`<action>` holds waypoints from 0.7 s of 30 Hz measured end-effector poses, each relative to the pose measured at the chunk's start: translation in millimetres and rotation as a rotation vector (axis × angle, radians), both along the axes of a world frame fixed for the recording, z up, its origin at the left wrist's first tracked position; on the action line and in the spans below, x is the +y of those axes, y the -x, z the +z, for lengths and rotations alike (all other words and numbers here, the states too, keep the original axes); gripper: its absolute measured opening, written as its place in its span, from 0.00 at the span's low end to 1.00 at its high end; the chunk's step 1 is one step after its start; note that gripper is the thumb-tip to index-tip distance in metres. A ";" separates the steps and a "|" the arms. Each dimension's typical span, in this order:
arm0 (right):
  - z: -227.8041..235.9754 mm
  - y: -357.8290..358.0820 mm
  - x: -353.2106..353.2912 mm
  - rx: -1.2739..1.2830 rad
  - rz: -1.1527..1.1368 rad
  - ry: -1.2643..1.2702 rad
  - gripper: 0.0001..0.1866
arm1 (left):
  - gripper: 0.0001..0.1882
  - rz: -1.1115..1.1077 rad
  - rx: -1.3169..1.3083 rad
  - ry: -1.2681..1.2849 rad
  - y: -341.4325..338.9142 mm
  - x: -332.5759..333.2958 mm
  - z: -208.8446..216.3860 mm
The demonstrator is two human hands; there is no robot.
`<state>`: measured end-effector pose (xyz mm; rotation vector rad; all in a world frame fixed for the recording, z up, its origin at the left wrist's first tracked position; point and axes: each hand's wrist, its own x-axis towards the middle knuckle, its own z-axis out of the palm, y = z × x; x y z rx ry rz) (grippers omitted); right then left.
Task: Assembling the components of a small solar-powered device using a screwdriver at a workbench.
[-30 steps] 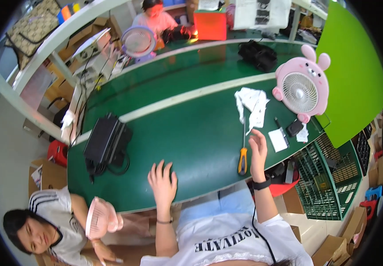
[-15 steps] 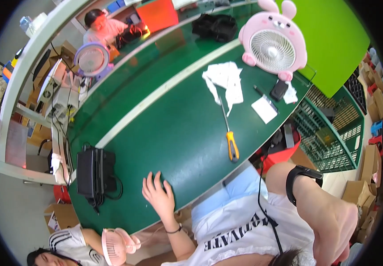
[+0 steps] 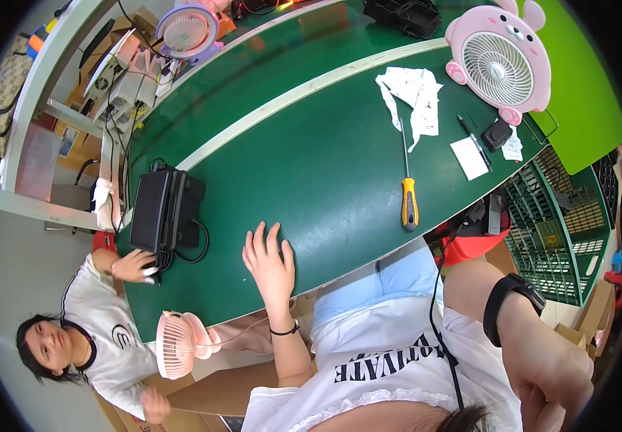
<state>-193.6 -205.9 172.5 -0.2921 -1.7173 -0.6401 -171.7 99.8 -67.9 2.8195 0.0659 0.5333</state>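
My left hand (image 3: 271, 265) lies flat on the green tabletop (image 3: 296, 173) near its front edge, fingers spread, holding nothing. At the lower right my right hand (image 3: 559, 374) is raised close to the camera, a black band on its wrist. Its fingers are curled, and whatever they may hold is hidden. A screwdriver (image 3: 409, 205) with a yellow and black handle lies right of my left hand, its tip by crumpled white paper (image 3: 415, 101). To the left stands a black case (image 3: 158, 212) with a coiled cable. A co-worker's hand (image 3: 132, 266) is at its near side.
At the far right stands a pink rabbit-shaped fan (image 3: 497, 68). Near it are a white notepad (image 3: 469, 158), a pen (image 3: 473, 140) and a small black box (image 3: 497, 135). A small pink fan (image 3: 178, 345) is beside the co-worker (image 3: 98, 335). Green crates (image 3: 556, 223) stand right of the table.
The view has shifted, so the tabletop things appear farther right and higher. The co-worker at the left has come up to the table, reaching to the black case. My left hand stays flat.
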 end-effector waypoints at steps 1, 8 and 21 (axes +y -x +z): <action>-2.8 0.8 1.2 0.000 0.006 -0.003 0.12 | 0.19 0.006 0.000 -0.003 0.6 -0.4 0.2; -6.2 -4.8 20.8 0.093 -0.019 -0.109 0.14 | 0.19 -0.007 0.002 0.003 -1.1 -2.3 -0.5; -18.6 9.3 15.9 -0.083 0.049 -0.661 0.25 | 0.19 -0.006 0.006 0.002 -1.8 -2.4 0.0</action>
